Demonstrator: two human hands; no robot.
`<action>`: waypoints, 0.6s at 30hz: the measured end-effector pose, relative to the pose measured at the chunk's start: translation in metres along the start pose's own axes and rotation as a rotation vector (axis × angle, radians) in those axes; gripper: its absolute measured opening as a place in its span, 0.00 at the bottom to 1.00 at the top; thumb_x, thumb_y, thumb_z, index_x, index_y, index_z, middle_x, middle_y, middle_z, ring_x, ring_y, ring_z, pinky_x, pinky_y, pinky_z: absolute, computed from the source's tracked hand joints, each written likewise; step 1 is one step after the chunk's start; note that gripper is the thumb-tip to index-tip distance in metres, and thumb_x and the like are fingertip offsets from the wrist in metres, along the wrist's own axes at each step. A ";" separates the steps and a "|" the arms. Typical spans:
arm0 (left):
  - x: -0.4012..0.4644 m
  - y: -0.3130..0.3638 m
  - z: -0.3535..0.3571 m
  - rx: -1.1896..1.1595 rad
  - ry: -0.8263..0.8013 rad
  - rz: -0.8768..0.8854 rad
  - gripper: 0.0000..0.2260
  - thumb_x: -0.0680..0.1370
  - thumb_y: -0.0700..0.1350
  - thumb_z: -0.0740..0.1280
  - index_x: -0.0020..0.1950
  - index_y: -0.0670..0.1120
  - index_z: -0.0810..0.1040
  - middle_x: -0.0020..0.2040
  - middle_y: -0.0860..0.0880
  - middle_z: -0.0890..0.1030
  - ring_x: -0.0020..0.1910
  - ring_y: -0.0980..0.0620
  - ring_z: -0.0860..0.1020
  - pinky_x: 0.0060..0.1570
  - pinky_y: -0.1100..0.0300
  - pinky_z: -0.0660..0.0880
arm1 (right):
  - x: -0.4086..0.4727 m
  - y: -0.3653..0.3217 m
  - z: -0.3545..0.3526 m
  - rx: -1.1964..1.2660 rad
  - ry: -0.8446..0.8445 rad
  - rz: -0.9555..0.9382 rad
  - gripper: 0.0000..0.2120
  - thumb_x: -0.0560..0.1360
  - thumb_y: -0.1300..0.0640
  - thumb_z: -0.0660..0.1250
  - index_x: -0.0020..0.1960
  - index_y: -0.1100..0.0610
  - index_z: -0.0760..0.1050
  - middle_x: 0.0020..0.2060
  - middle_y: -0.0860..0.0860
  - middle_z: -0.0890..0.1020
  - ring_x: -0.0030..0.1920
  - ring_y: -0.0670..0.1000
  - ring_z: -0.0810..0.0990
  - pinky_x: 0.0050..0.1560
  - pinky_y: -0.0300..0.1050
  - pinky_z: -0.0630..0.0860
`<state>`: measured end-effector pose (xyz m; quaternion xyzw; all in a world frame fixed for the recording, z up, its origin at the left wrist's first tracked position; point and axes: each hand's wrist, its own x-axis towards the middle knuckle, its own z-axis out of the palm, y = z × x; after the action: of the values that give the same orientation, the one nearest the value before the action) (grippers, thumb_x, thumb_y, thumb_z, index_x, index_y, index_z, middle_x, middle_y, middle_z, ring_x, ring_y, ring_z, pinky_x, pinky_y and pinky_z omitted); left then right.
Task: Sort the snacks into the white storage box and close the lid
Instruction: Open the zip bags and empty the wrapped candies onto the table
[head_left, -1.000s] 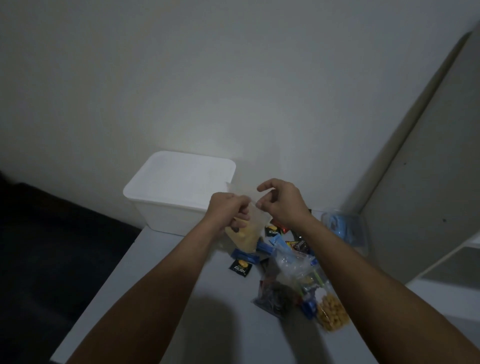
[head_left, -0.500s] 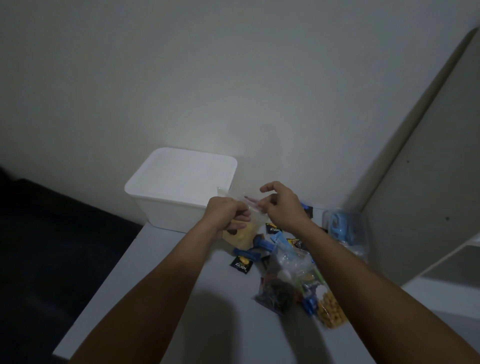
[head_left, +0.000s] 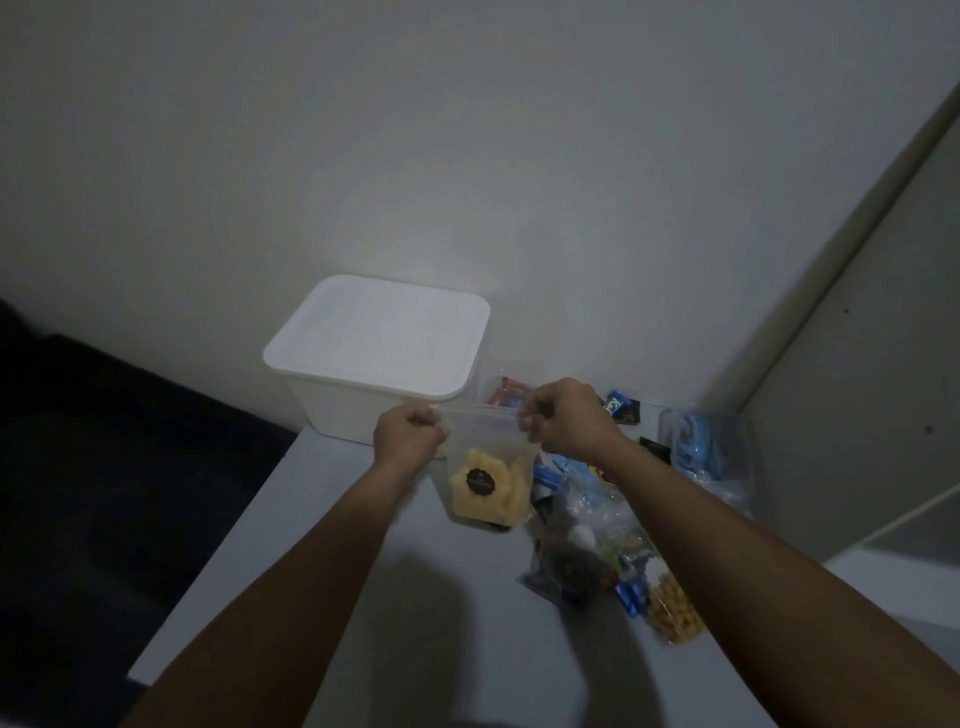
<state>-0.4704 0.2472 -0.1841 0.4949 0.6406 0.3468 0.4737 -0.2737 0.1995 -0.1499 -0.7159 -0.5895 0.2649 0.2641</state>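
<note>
A clear zip bag of yellow snacks (head_left: 485, 486) hangs upright above the table, held by its top strip. My left hand (head_left: 410, 431) pinches the strip's left end and my right hand (head_left: 563, 415) pinches its right end. The white storage box (head_left: 337, 410) stands behind my left hand against the wall, and its white lid (head_left: 382, 332) lies flat on top of it. A heap of loose snacks (head_left: 592, 540) in bags and wrappers lies on the table under my right forearm.
The pale table (head_left: 291, 545) ends at a left edge with dark floor beyond. A clear bag with blue items (head_left: 704, 457) sits in the back right corner by a wall panel (head_left: 857, 389). More wrapped candies (head_left: 621, 408) lie behind my right hand.
My hands have spread apart along the bag's top strip and lifted it, so the bag now hangs flat and upright. The view has tilted slightly.
</note>
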 end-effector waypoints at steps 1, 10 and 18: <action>0.000 -0.003 -0.002 -0.017 -0.008 0.001 0.09 0.69 0.36 0.74 0.35 0.47 0.78 0.39 0.46 0.81 0.41 0.47 0.79 0.48 0.51 0.78 | 0.002 0.000 0.002 0.003 -0.015 0.008 0.07 0.72 0.70 0.68 0.42 0.62 0.83 0.36 0.54 0.84 0.37 0.51 0.82 0.39 0.43 0.82; 0.018 -0.028 -0.024 -0.015 0.083 -0.012 0.06 0.73 0.37 0.71 0.37 0.44 0.80 0.36 0.43 0.81 0.34 0.48 0.78 0.42 0.53 0.79 | 0.025 -0.008 0.041 -0.017 -0.064 -0.046 0.06 0.74 0.69 0.66 0.43 0.66 0.82 0.37 0.51 0.78 0.36 0.44 0.74 0.32 0.24 0.70; 0.049 -0.047 -0.025 0.000 0.058 -0.088 0.06 0.72 0.46 0.71 0.47 0.47 0.82 0.48 0.44 0.84 0.51 0.42 0.81 0.56 0.44 0.78 | 0.052 0.001 0.074 -0.035 -0.088 0.037 0.10 0.75 0.70 0.64 0.51 0.65 0.81 0.47 0.55 0.81 0.50 0.50 0.77 0.53 0.41 0.73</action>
<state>-0.5115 0.2820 -0.2324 0.4558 0.6752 0.3397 0.4700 -0.3155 0.2557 -0.2071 -0.7190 -0.5916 0.2909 0.2201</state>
